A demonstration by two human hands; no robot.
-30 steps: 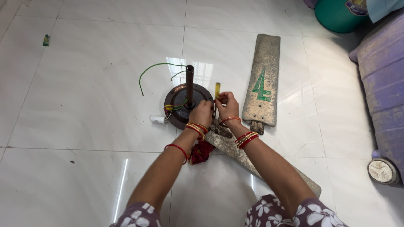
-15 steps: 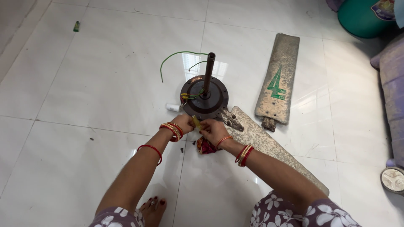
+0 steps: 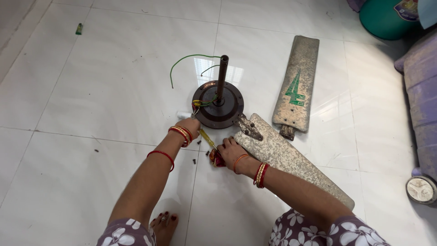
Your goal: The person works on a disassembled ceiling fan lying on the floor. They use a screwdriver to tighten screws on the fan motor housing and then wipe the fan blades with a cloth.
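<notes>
A dark round ceiling-fan motor (image 3: pixel 221 109) lies on the white tiled floor with its rod (image 3: pixel 222 75) standing upright. One dusty blade (image 3: pixel 291 159) is still joined to it by a bracket (image 3: pixel 248 126). My left hand (image 3: pixel 190 127) is curled at the motor's near left rim, at the upper end of a thin yellow screwdriver (image 3: pixel 207 139). My right hand (image 3: pixel 231 152) lies low on the floor beside the blade, fingers closed on a small red cloth (image 3: pixel 217 158). Two small dark screws (image 3: pixel 195 157) lie loose between my arms.
A detached blade (image 3: pixel 295 86) with a green mark lies to the right of the motor. Green wires (image 3: pixel 186 61) loop out to the motor's left. A green tub (image 3: pixel 387 18) and a purple container (image 3: pixel 421 91) stand at the right. My bare foot (image 3: pixel 165 223) is below.
Both hands have come down off the top of the motor to its near edge. My right hand has dropped to the floor onto the red cloth, and the screwdriver now lies low between the hands.
</notes>
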